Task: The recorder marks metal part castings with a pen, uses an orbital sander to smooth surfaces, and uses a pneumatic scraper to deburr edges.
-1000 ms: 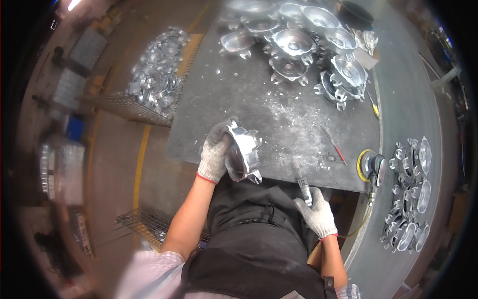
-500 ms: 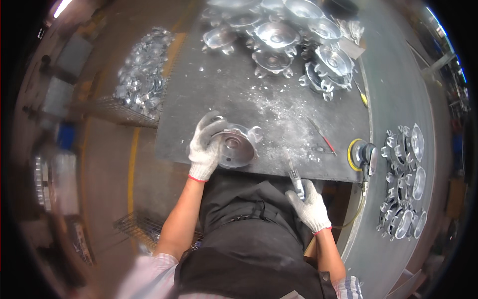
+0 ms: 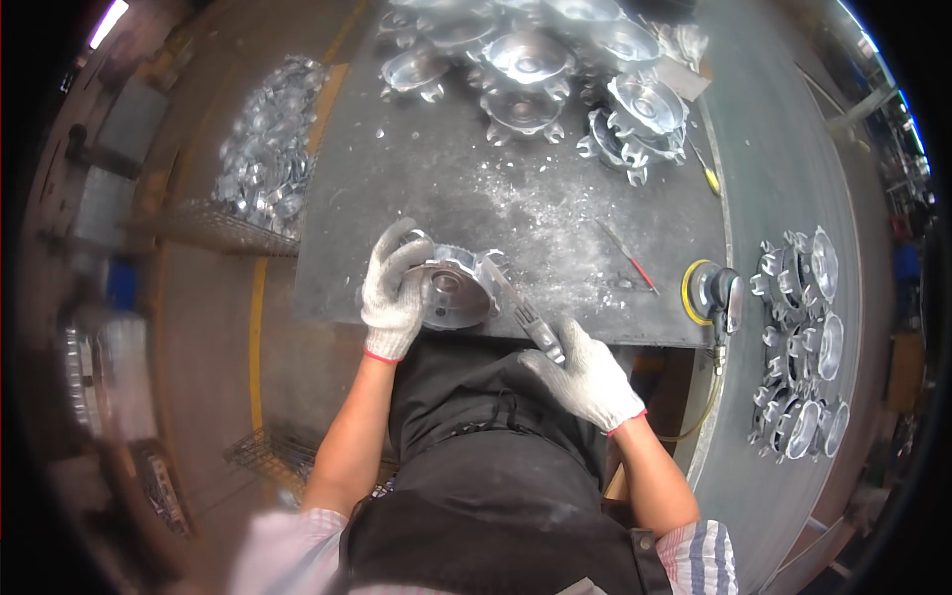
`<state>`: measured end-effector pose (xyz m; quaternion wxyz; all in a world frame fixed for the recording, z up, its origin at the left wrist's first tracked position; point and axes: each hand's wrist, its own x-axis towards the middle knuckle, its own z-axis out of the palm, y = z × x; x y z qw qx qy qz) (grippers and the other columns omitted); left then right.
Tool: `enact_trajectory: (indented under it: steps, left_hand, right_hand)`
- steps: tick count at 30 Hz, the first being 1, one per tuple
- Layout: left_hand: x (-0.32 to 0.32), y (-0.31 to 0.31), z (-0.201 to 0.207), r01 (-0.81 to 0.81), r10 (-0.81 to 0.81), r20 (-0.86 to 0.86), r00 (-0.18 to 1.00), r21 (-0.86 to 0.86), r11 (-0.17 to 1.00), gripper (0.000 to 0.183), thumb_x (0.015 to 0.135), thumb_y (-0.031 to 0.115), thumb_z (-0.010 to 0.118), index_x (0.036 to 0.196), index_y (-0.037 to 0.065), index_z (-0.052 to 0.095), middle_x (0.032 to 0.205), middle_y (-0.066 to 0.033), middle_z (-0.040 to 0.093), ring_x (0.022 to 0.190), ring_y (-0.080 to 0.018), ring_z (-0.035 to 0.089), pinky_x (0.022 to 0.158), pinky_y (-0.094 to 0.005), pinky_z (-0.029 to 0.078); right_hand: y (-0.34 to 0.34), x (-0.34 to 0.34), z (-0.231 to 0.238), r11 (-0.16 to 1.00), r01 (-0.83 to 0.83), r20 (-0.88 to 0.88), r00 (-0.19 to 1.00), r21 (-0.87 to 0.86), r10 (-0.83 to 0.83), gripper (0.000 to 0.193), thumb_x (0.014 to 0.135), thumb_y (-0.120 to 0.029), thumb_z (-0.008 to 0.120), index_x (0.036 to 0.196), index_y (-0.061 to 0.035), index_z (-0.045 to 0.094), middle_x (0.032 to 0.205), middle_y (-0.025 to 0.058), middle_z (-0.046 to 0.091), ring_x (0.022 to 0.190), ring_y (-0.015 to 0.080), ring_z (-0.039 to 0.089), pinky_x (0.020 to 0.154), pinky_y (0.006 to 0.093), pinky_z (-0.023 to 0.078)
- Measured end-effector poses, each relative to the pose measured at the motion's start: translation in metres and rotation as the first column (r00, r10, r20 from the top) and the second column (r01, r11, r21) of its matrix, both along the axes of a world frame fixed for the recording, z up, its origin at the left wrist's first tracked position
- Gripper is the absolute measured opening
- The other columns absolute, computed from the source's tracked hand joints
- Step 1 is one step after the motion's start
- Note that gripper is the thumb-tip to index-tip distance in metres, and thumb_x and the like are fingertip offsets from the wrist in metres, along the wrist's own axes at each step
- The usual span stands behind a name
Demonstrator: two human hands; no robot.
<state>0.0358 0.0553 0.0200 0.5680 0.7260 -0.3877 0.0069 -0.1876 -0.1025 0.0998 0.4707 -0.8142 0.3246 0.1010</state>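
Under left hand (image 3: 394,294): shiny, seemingly toothed casting (image 3: 454,291)

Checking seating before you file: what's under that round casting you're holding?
The round metal casting lies on the dark bench top, littered with metal chips. The left hand covers its left rim, so contact there is hidden. The right hand brings a file to its right edge.

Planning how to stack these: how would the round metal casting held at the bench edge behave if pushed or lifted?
The casting looks like rigid, thick metal, so probably heavy for its size. Its lugged rim likely stops rolling. The left hand braces it, suggesting it may shift on the gritty bench.
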Motion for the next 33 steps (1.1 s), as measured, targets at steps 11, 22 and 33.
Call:
enact_trajectory:
  steps: [11, 22, 33]
  left_hand:
    - [0.001, -0.005, 0.008, 0.004, -0.006, 0.120, 0.993, 0.015, 1.000, 0.035, 0.075, -0.010, 0.061, 0.106, 0.005, 0.071, 0.133, -0.0174, 0.060, 0.110, -0.0278, 0.066, 0.089, -0.0340, 0.056]
    - [-0.006, -0.008, 0.019, 0.065, -0.065, 0.067, 0.996, 0.000, 0.998, 0.041, 0.076, -0.013, 0.059, 0.111, 0.004, 0.071, 0.136, -0.0172, 0.058, 0.111, -0.0271, 0.065, 0.090, -0.0338, 0.056]
    - [-0.007, -0.008, 0.017, 0.053, -0.053, 0.000, 0.999, -0.004, 0.999, 0.040, 0.077, -0.018, 0.056, 0.109, 0.002, 0.069, 0.138, -0.0183, 0.057, 0.115, -0.0259, 0.062, 0.099, -0.0353, 0.051]
  right_hand:
    - [0.000, 0.000, 0.012, 0.998, -0.058, -0.005, 0.998, 0.027, 0.058, 0.050, 0.092, -0.046, 0.070, 0.098, -0.0006, 0.050, 0.089, 0.0296, 0.065, 0.092, 0.0516, 0.061, 0.074, 0.0498, 0.049]
    - [0.000, 0.003, 0.003, 1.000, 0.004, -0.002, 1.000, 0.008, -0.004, 0.049, 0.092, -0.045, 0.070, 0.097, -0.0010, 0.049, 0.089, 0.0299, 0.065, 0.091, 0.0512, 0.062, 0.074, 0.0500, 0.049]
    - [-0.004, -0.002, -0.005, 0.989, 0.146, 0.028, 0.989, 0.018, -0.146, 0.047, 0.091, -0.042, 0.070, 0.108, -0.0028, 0.053, 0.094, 0.0292, 0.067, 0.095, 0.0516, 0.062, 0.077, 0.0499, 0.050]
